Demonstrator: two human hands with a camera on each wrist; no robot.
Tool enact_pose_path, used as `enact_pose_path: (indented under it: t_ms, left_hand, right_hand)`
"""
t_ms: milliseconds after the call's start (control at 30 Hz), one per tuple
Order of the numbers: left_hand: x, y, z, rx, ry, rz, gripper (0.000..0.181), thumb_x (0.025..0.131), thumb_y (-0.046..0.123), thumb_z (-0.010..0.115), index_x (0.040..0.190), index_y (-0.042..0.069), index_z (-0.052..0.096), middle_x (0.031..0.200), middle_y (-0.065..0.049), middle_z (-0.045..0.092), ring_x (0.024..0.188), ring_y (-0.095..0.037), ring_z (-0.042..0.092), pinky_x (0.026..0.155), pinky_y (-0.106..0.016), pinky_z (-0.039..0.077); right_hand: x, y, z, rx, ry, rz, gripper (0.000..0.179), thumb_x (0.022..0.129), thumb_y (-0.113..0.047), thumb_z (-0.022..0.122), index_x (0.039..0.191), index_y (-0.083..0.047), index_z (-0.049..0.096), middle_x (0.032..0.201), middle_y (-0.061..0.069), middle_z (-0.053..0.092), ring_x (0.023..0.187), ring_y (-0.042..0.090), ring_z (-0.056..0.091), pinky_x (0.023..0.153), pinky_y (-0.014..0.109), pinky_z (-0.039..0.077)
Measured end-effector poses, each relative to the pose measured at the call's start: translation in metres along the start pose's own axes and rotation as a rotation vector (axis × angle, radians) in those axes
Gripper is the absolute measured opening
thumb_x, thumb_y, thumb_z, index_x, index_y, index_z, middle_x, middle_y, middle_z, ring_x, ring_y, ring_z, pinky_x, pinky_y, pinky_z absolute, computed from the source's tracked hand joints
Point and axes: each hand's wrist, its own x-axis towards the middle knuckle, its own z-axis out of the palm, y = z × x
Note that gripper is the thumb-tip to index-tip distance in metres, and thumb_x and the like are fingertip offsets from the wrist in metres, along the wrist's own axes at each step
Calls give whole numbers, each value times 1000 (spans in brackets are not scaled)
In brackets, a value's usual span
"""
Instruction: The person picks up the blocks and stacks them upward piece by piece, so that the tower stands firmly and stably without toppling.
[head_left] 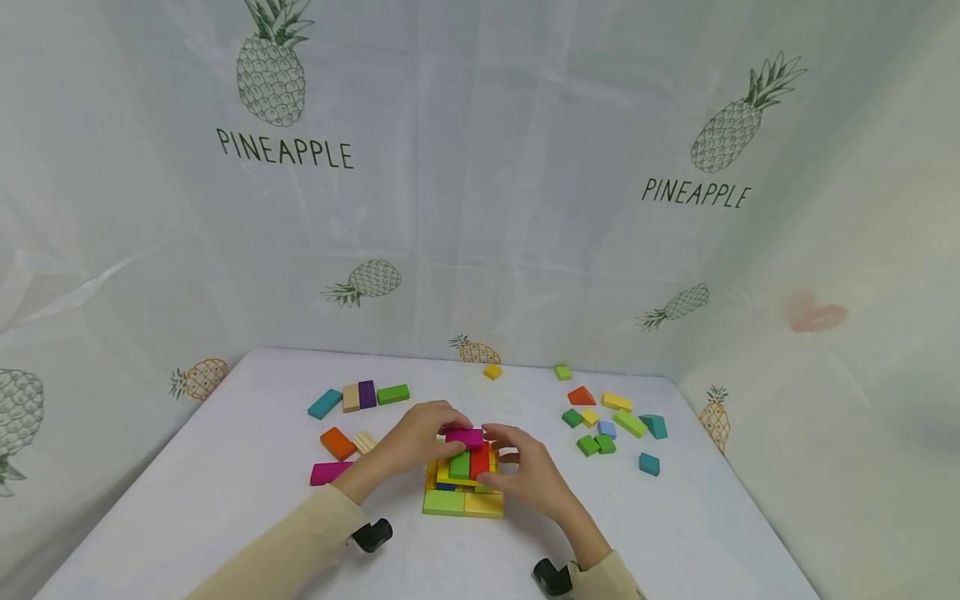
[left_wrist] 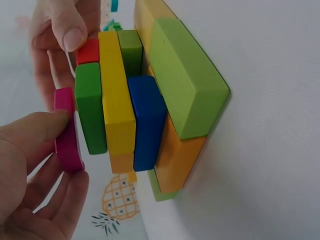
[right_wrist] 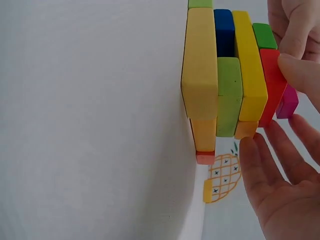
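My left hand (head_left: 422, 435) pinches a magenta block (left_wrist: 68, 131) between thumb and fingers. That block is held over the top of a layered stack, with a narrow gap between it and the green block (left_wrist: 91, 107). Beside the green block on the top layer stands a red block (right_wrist: 271, 87). My right hand (head_left: 534, 475) holds this red block at its ends, thumb on the near side and fingers at the far side. Below lie a yellow block (left_wrist: 117, 95), a blue block (left_wrist: 148, 122), and a base with a light green block (head_left: 444, 502) and a pale yellow block (right_wrist: 201, 65).
Left of the stack lie loose blocks, among them a teal block (head_left: 325, 404), an orange block (head_left: 337, 443) and another magenta block (head_left: 330, 473). Several more, including a red-orange triangle (head_left: 581, 396), are scattered on the right. A pineapple-print curtain (head_left: 480, 208) hangs behind the white table (head_left: 225, 500).
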Motion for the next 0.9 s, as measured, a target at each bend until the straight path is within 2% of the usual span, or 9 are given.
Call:
enact_pose_path:
  t_ms: [233, 500, 733, 900]
  left_hand:
    - [4, 1, 5, -18, -20, 1, 28, 95, 27, 82, 122, 22, 77, 107, 11, 68, 102, -10, 61, 91, -28, 59]
    - [-1, -6, 6, -42, -35, -42, 39, 95, 31, 83, 131, 19, 74, 114, 10, 70, 107, -12, 64, 95, -33, 59]
    - [-2, -8, 4, -60, -47, -37, 25, 97, 29, 80, 121, 22, 76, 108, 12, 72, 101, -10, 64, 93, -33, 59]
    - [-1, -7, 5, -61, -59, -34, 24, 98, 29, 79, 121, 23, 75, 105, 13, 73, 100, -8, 65, 93, -31, 59]
  right_hand:
    - [0, 0, 0, 22, 2, 6, 66, 90, -27, 88, 148, -18, 59, 139, -4, 65, 124, 20, 64, 103, 43, 58]
    - [1, -1, -1, 22, -16, -10, 61, 90, -23, 88, 145, -15, 62, 138, 1, 65, 124, 22, 65, 104, 45, 57]
    - [0, 0, -1, 37, -24, -2, 65, 90, -22, 88, 147, -11, 60, 137, 0, 67, 126, 22, 65, 106, 46, 55]
    - [0, 2, -1, 46, -25, -4, 67, 90, -21, 87, 149, -6, 57, 137, 0, 67, 127, 22, 64, 107, 45, 55]
